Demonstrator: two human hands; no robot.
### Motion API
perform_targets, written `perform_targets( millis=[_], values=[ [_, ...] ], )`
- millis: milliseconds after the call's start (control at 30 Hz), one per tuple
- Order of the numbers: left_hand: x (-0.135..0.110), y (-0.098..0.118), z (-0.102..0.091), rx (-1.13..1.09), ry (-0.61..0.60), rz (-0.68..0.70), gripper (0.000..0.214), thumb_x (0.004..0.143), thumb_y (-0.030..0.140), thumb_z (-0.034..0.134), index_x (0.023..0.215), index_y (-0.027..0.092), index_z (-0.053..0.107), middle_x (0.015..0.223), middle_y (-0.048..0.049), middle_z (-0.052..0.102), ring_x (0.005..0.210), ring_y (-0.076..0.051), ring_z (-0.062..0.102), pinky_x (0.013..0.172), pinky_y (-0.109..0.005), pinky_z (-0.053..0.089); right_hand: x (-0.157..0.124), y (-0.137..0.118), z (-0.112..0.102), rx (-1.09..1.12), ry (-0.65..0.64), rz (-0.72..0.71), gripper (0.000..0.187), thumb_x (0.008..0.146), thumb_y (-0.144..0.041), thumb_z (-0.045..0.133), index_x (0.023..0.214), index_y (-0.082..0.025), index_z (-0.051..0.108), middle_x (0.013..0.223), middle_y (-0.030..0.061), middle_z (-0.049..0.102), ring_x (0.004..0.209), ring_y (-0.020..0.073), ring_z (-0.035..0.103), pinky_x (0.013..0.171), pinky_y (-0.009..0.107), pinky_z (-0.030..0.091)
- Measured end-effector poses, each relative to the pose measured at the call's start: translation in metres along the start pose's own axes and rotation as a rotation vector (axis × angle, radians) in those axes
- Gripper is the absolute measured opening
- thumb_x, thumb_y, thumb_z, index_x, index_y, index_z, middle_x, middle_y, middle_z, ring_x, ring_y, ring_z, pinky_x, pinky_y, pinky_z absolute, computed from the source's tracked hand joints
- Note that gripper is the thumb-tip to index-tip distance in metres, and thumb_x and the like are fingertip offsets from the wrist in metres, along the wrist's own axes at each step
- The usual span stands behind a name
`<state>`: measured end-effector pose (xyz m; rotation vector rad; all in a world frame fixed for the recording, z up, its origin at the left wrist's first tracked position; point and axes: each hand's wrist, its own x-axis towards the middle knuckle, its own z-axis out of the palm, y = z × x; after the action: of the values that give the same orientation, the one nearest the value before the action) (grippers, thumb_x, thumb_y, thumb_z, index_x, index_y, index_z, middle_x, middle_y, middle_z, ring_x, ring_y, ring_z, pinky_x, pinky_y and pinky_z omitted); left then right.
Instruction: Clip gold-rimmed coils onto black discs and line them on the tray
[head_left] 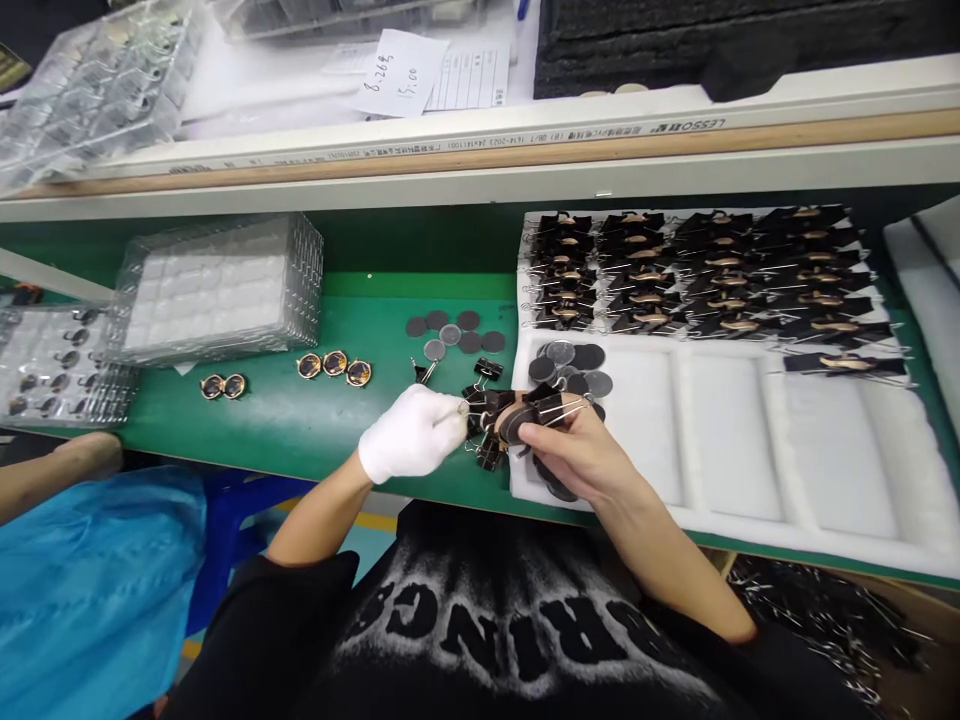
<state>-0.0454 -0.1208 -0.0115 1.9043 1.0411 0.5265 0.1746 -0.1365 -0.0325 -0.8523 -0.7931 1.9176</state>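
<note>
The right hand (577,455) covers most of the dark disc (514,425) it holds. The white foam tray (750,440) is cut by the right edge, the clear blister tray (15,330) by the left. The print on the paper form (469,75) is too small to read.

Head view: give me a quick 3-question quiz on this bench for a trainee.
1. True or false: the left hand wears a white glove and the right hand is bare, both with fingers closed on black binder clips.
2. How many gold-rimmed round parts lie on the green mat?
3. In the white foam tray, the clipped assemblies fill: A) the far rows; B) the near rows; C) every row.
Key: 1 true; 2 five; 3 A.
</note>
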Motion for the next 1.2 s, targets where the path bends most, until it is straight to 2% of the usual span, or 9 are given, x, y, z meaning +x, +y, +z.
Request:
perform_targets(
  millis=[167, 233, 400, 567, 633, 767, 867, 1000, 1200],
  values=[
    [0.009, 0.021, 0.002, 0.086, -0.069, -0.249, 0.048, 0.084, 0.047, 0.052, 0.055, 0.021, 0.023, 0.054, 0.0054, 0.021, 0.053, -0.009, 0.020, 0.050, -0.028, 0.018, -0.006, -0.008, -0.014, -0.127, -0.039, 0.096, 0.034, 0.066, -0.041, 0.097, 0.087, -0.019, 0.081, 0.085, 0.0075, 0.080, 0.075, 0.0205, 0.074, 0.078, 0.035, 0.062],
    [0.010, 0.028, 0.006, 0.105, -0.077, -0.293, 0.052, 0.082, 0.050, 0.056, 0.055, 0.021, 0.023, 0.055, 0.0057, 0.019, 0.055, -0.008, 0.018, 0.050, -0.028, 0.016, -0.007, -0.007, -0.017, -0.148, -0.028, 0.095, 0.036, 0.065, -0.042, 0.097, 0.088, -0.019, 0.081, 0.083, 0.0073, 0.080, 0.075, 0.0216, 0.074, 0.078, 0.036, 0.062],
    [0.007, 0.032, 0.013, 0.148, -0.057, -0.334, 0.049, 0.085, 0.049, 0.056, 0.056, 0.020, 0.030, 0.054, 0.0057, 0.027, 0.055, -0.008, 0.024, 0.051, -0.027, 0.020, -0.011, -0.003, -0.023, -0.184, -0.019, 0.062, 0.033, 0.067, -0.039, 0.096, 0.090, -0.020, 0.081, 0.086, 0.0066, 0.080, 0.076, 0.0218, 0.074, 0.076, 0.035, 0.062],
    [0.003, 0.028, 0.018, 0.068, -0.055, -0.391, 0.045, 0.089, 0.049, 0.054, 0.061, 0.020, 0.035, 0.057, 0.0055, 0.035, 0.057, -0.009, 0.032, 0.051, -0.025, 0.024, -0.014, -0.009, -0.020, -0.161, 0.087, -0.011, 0.040, 0.069, -0.040, 0.094, 0.102, -0.024, 0.080, 0.096, 0.0055, 0.079, 0.090, 0.0235, 0.074, 0.089, 0.040, 0.061],
    [0.001, 0.028, 0.020, 0.049, -0.006, -0.395, 0.045, 0.091, 0.047, 0.053, 0.061, 0.020, 0.033, 0.057, 0.0054, 0.035, 0.057, -0.009, 0.032, 0.052, -0.025, 0.026, -0.013, -0.013, -0.022, -0.095, 0.166, -0.047, 0.034, 0.070, -0.041, 0.093, 0.096, -0.025, 0.079, 0.096, 0.0038, 0.078, 0.089, 0.0220, 0.073, 0.090, 0.041, 0.060],
    [-0.003, 0.035, 0.021, 0.011, -0.004, -0.391, 0.043, 0.091, 0.043, 0.053, 0.061, 0.020, 0.031, 0.058, 0.0055, 0.033, 0.057, -0.008, 0.031, 0.052, -0.024, 0.026, -0.010, -0.017, -0.030, -0.033, 0.249, -0.022, 0.032, 0.065, -0.042, 0.097, 0.080, -0.023, 0.076, 0.083, 0.0014, 0.075, 0.073, 0.0173, 0.068, 0.074, 0.036, 0.061],
    [-0.004, 0.040, 0.026, -0.046, -0.080, -0.395, 0.040, 0.091, 0.044, 0.053, 0.063, 0.020, 0.036, 0.060, 0.0056, 0.036, 0.057, -0.008, 0.032, 0.051, -0.023, 0.026, -0.010, -0.015, -0.035, -0.067, 0.239, 0.001, 0.036, 0.059, -0.043, 0.099, 0.078, -0.022, 0.077, 0.079, 0.0020, 0.076, 0.069, 0.0167, 0.068, 0.070, 0.033, 0.060],
    [-0.004, 0.043, 0.037, -0.079, -0.049, -0.390, 0.040, 0.092, 0.044, 0.051, 0.063, 0.020, 0.035, 0.060, 0.0055, 0.035, 0.057, -0.009, 0.032, 0.052, -0.023, 0.027, -0.012, -0.009, -0.036, -0.129, 0.196, 0.012, 0.038, 0.059, -0.043, 0.099, 0.081, -0.021, 0.078, 0.083, 0.0039, 0.078, 0.075, 0.0198, 0.072, 0.076, 0.035, 0.061],
    [-0.004, 0.038, 0.045, -0.051, -0.066, -0.399, 0.041, 0.095, 0.048, 0.048, 0.066, 0.021, 0.038, 0.061, 0.0057, 0.036, 0.057, -0.009, 0.034, 0.053, -0.023, 0.030, -0.013, -0.001, -0.035, -0.072, 0.217, 0.009, 0.040, 0.059, -0.044, 0.099, 0.081, -0.021, 0.076, 0.081, 0.0021, 0.076, 0.073, 0.0175, 0.069, 0.075, 0.034, 0.060]
  ],
)
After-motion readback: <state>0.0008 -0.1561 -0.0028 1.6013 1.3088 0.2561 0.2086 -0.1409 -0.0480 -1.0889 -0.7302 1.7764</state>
